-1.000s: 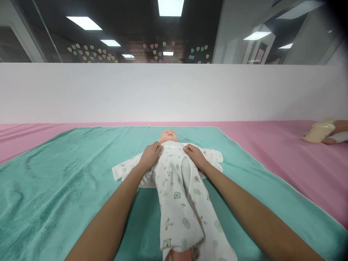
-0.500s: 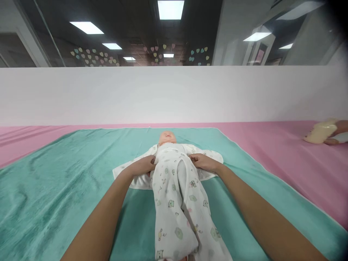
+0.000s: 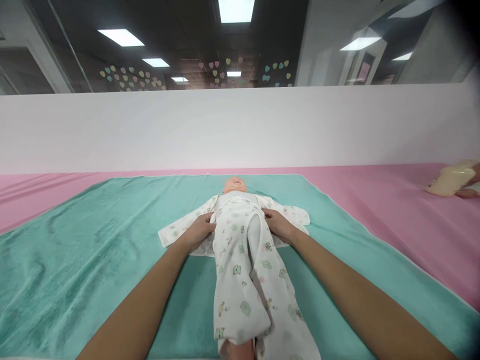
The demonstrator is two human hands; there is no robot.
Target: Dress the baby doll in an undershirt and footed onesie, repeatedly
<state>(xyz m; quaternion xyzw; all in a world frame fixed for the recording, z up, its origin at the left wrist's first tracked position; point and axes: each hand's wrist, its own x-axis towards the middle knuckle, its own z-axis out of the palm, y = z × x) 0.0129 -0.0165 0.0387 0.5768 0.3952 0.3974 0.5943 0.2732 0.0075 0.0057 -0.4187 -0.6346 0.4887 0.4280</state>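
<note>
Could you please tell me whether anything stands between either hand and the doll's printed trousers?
Nothing visible does: the left hand and the right hand touch the printed trousers at their upper sides. The bottle is off to the right.

Premises present as an institutional interior, apparently an infant-care training room, as evidenced by the dressed baby doll [image 3: 232, 240] on a teal blanket [image 3: 93, 260], white partition [image 3: 232, 130], dark glazing [image 3: 180, 30], rectangular light panels [image 3: 236, 11] and heart-shaped decorations [image 3: 266, 78].

Doll's leg [image 3: 242, 351] cut off by bottom edge; co-worker's hand [image 3: 475, 175] cropped at right edge.
</note>
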